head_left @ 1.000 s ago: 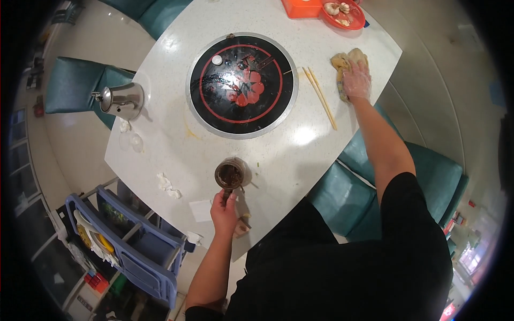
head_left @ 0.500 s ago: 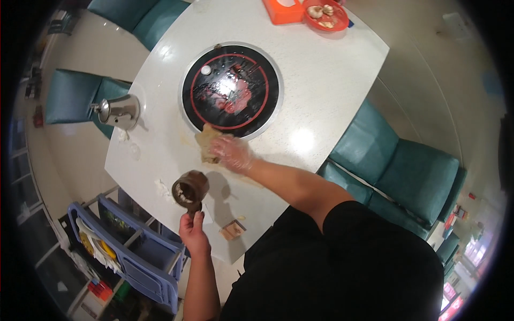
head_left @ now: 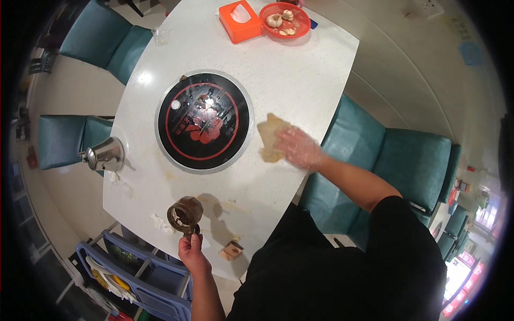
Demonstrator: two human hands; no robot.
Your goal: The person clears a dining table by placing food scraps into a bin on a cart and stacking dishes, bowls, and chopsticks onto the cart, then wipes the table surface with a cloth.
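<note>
In the middle of the white table (head_left: 278, 80) sits a round black cooktop (head_left: 201, 125) with a red ring, wet and reflecting light. To its right, my right hand (head_left: 301, 147), in a clear plastic glove, presses a yellowish cloth (head_left: 272, 138) onto the tabletop. My left hand (head_left: 194, 255) grips the handle of a brownish jug (head_left: 193, 208), which hangs tilted above the near left of the table. Pale scraps show inside its mouth. A small white cap-like piece (head_left: 175, 105) lies on the cooktop.
At the far edge stand an orange tissue box (head_left: 239, 33) and a red basket (head_left: 297, 36) with garlic. A metal kettle (head_left: 104, 156) stands at left; near me lies a small open box (head_left: 231, 250). Green chairs (head_left: 396, 160) and a blue-grey cart (head_left: 144, 283) flank the table.
My right hand has moved rightward with the cloth, from the cooktop's near edge to the table at its right. The jug stays in my left hand. The view has shifted.
</note>
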